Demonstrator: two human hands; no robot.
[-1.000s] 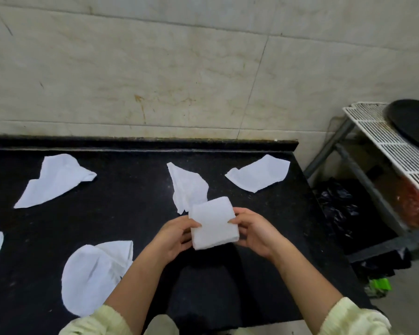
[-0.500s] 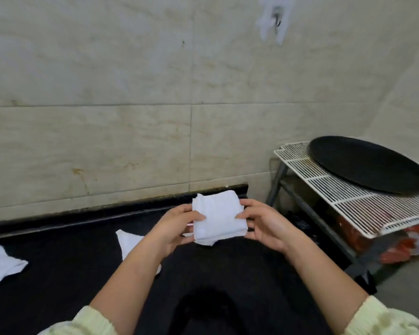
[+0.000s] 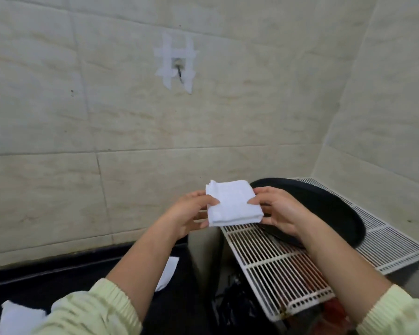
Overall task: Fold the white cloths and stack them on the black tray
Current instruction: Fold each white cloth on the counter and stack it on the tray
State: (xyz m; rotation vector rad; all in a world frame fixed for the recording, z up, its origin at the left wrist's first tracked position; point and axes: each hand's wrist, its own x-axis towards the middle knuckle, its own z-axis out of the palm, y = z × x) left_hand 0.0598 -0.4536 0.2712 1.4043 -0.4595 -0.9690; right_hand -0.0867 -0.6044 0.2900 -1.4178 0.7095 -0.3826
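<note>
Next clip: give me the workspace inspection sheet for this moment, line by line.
Surface: black counter, lower left; white wire rack to its right.
Job's things: folded white cloth held up near the black tray on the rack; two unfolded cloths on the counter.
Clutter: black bag below the rack.
Grippers: left hand and right hand each pinch a side of the folded cloth.
Cables: nothing seen.
Surroundings: tiled wall with a taped hook.

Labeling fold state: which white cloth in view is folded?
The held cloth, pinched between left hand and right hand beside the black tray: a layered square. The forearm-side cloth and bottom-left cloth lie loose.
</note>
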